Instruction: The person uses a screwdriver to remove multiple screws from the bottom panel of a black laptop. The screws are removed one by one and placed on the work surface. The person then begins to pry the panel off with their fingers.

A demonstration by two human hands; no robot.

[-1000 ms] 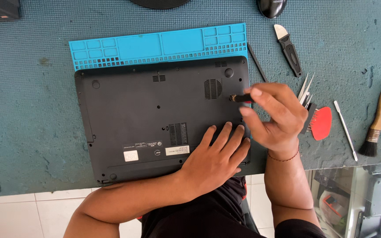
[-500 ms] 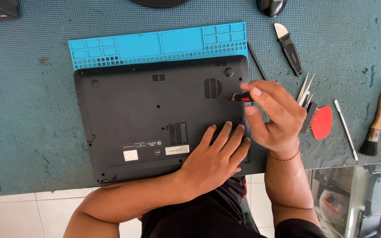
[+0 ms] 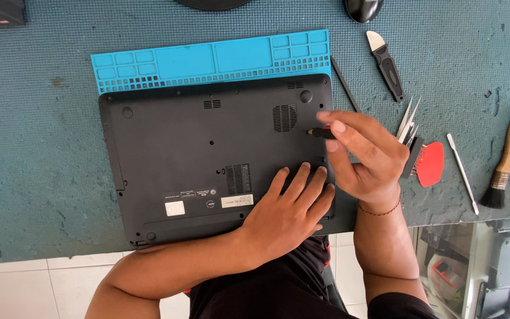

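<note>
A black laptop (image 3: 208,153) lies upside down on the teal mat, its bottom cover facing up. My left hand (image 3: 287,210) rests flat on the cover's near right part, fingers spread. My right hand (image 3: 364,156) holds a small screwdriver (image 3: 321,133) with a black and red handle; its tip points left and meets the cover just right of the round fan vent (image 3: 284,118).
A blue compartment tray (image 3: 208,62) lies behind the laptop. Right of it are a thin black rod (image 3: 343,82), a black-handled scraper (image 3: 386,56), tweezers (image 3: 408,121), a red bit holder (image 3: 429,164), a white spudger (image 3: 463,174) and a wooden brush (image 3: 503,159). The table's near edge runs below.
My right hand has shifted slightly with the screwdriver, fingers turning on the handle. The left hand stays pressed on the laptop.
</note>
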